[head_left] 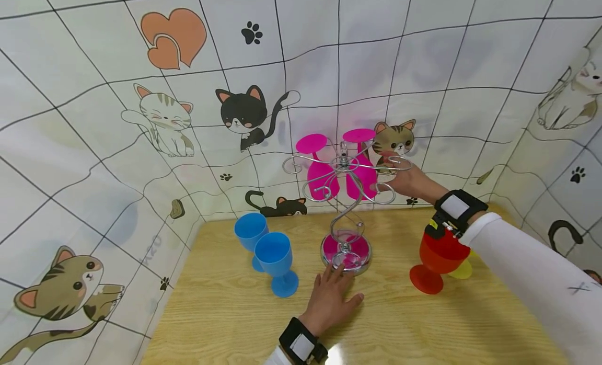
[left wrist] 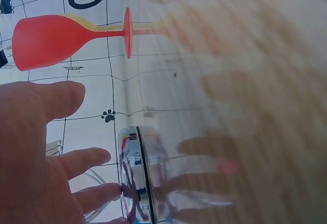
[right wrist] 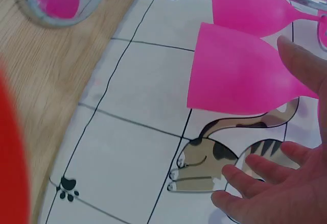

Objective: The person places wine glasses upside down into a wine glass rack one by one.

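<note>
Two pink plastic goblets hang upside down from a silver wire rack (head_left: 344, 160) with curled arms, one goblet (head_left: 321, 178) on the left and the other (head_left: 361, 181) on the right. My right hand (head_left: 405, 180) is beside the right-hand goblet, fingers spread. In the right wrist view, its thumb lies close to that goblet (right wrist: 235, 73), while the other fingers stay apart from it. My left hand (head_left: 329, 301) reaches palm down over the table, fingertips at the front of the rack's round base (head_left: 325, 256). The left wrist view shows those fingers at the base's edge (left wrist: 134, 173).
Two blue goblets, one behind (head_left: 251, 229) and one in front (head_left: 274, 252), stand upright left of the rack. On the right, a red goblet (head_left: 437, 258) stands under my right forearm, partly covering a yellow one (head_left: 463, 271). A cat-patterned wall covering (head_left: 310, 67) surrounds the wooden table (head_left: 207, 307).
</note>
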Motion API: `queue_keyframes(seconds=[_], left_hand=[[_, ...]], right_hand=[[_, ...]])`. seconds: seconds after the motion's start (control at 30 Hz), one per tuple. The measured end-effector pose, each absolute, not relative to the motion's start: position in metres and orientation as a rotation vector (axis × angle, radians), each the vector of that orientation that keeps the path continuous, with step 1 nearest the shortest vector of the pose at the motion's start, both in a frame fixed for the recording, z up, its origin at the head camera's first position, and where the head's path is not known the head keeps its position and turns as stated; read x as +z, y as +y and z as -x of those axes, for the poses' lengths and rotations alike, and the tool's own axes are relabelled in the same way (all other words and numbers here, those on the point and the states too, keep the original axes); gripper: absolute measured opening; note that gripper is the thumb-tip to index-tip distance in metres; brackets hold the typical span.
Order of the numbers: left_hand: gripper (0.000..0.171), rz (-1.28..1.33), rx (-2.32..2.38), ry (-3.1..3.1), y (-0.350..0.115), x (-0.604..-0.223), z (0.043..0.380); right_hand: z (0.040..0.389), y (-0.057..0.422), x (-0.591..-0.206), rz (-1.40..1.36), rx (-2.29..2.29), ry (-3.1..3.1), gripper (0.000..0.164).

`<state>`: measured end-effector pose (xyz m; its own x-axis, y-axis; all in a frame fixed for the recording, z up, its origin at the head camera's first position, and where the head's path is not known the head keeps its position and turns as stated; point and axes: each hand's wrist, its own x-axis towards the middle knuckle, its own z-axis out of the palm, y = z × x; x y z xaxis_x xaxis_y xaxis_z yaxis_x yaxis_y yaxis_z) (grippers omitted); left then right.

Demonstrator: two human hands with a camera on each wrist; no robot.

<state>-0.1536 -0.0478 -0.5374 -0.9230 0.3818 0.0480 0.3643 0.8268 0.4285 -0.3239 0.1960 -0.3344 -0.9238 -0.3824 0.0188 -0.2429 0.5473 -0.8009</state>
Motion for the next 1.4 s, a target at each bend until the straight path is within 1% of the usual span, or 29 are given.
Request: queue_keyframes(seconds=[0.03,0.1,0.2,0.37,0.57,0.7,0.9,1.07,1.23,1.4], left_hand=[[0.06,-0.603,0.682,2.967,-0.048,-0.537,0.153],[0.06,-0.596,0.673,2.974,-0.047,-0.536,0.153],[0.061,-0.597,0.669,2.987,-0.047,-0.531,0.15],[0.064,-0.584,0.707,3.002,-0.052,-0.509,0.142],[0.067,-0.577,0.761,3.031,-0.061,-0.482,0.13],[0.069,-0.614,0.801,3.049,-0.066,-0.466,0.119],[0.076,-0.673,0.78,3.102,-0.072,-0.448,0.102],[0.079,-0.747,0.767,3.167,-0.08,-0.437,0.089],[0.081,-0.755,0.861,3.192,-0.088,-0.429,0.076],[0.086,-0.725,0.857,3.255,-0.096,-0.426,0.065]], right_hand=[[0.32,0.2,-0.333,0.556,-1.119,2.782,0.082],[0.31,0.208,-0.331,0.524,-0.941,2.923,0.091],[0.297,0.219,-0.326,0.425,-0.877,2.98,0.101],[0.27,0.231,-0.315,0.343,-0.81,3.032,0.106],[0.234,0.232,-0.311,0.346,-0.745,3.062,0.113],[0.207,0.23,-0.314,0.395,-0.778,3.117,0.112],[0.163,0.222,-0.323,0.579,-0.782,3.29,0.105],[0.13,0.208,-0.335,0.643,-0.841,3.349,0.107],[0.107,0.192,-0.353,0.716,-0.968,3.316,0.114],[0.097,0.178,-0.372,0.768,-1.075,3.227,0.113]])
